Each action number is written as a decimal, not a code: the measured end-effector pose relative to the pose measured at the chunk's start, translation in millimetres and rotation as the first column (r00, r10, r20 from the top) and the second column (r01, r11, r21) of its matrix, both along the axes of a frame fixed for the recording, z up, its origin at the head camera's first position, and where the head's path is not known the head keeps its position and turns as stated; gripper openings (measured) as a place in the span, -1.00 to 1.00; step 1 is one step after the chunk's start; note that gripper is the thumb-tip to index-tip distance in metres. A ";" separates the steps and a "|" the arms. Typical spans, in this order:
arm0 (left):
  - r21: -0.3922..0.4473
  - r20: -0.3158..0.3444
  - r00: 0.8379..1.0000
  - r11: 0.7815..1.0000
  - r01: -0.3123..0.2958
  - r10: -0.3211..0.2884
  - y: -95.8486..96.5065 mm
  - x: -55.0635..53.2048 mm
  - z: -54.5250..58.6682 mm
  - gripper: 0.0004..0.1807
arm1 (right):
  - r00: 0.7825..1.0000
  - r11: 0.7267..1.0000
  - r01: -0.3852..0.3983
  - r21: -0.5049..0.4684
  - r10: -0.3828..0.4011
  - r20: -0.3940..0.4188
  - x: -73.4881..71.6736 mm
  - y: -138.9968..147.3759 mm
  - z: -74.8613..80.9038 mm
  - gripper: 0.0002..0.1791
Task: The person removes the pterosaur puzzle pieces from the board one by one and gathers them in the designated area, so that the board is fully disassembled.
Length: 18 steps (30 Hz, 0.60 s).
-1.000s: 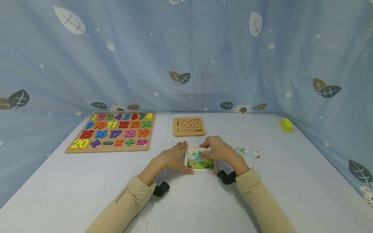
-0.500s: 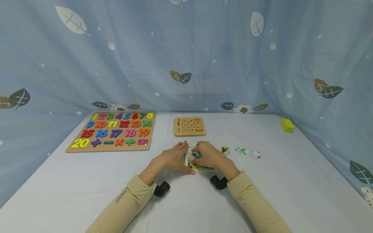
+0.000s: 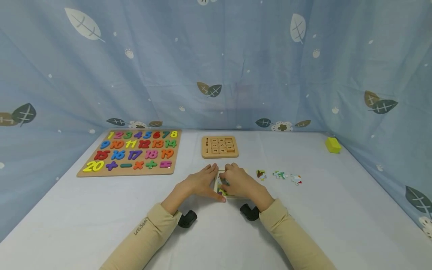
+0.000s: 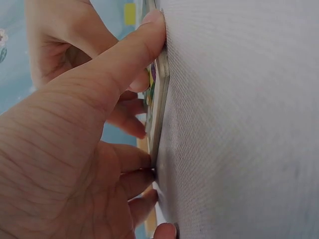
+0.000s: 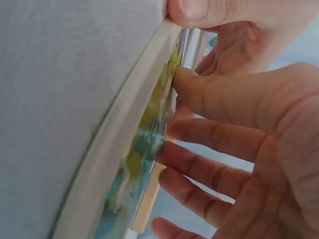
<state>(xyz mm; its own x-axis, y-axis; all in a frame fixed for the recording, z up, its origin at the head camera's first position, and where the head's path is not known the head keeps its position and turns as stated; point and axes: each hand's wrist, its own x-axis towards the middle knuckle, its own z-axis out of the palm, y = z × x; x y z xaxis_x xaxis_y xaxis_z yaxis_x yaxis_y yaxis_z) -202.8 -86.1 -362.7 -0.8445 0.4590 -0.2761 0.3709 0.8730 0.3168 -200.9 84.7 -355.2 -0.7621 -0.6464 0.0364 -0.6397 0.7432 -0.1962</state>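
In the head view a small jigsaw puzzle in a pale wooden frame (image 3: 233, 197) lies flat, largely covered by hands. My left hand (image 3: 202, 182) rests at its left side, fingers fairly straight along the edge and thumb at the near corner. My right hand (image 3: 239, 182) is over the picture with bent fingers. In the right wrist view, its thumb (image 5: 192, 89) and index fingertip meet the puzzle's green and blue surface, pinching a puzzle piece (image 5: 171, 103) mostly hidden between them. The left wrist view shows the left thumb (image 4: 144, 37) against the frame's edge.
Three loose puzzle pieces lie to the right, the nearest a brown and green piece (image 3: 261, 175). Behind the puzzle is a wooden sliding number puzzle (image 3: 204, 147). A colourful number board (image 3: 126, 172) lies back left, and a yellow block (image 3: 332, 145) back right.
My right hand has moved left and down onto the puzzle's left part, its fingers now more bent. A loose piece beside its wrist has come into view. The left hand stays put.
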 end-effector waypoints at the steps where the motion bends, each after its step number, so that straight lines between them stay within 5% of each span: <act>1: 0.002 0.000 1.000 1.000 0.002 -0.002 0.2 -0.1 -0.4 0.26 | 1.000 1.000 0.005 -0.004 -0.005 0.000 0.3 0.3 -0.2 -0.61; 18: -0.007 0.007 1.000 1.000 -0.009 0.009 0.7 0.0 -1.2 0.26 | 0.994 0.988 0.070 -0.137 -0.058 0.090 -3.1 1.6 -3.6 -0.66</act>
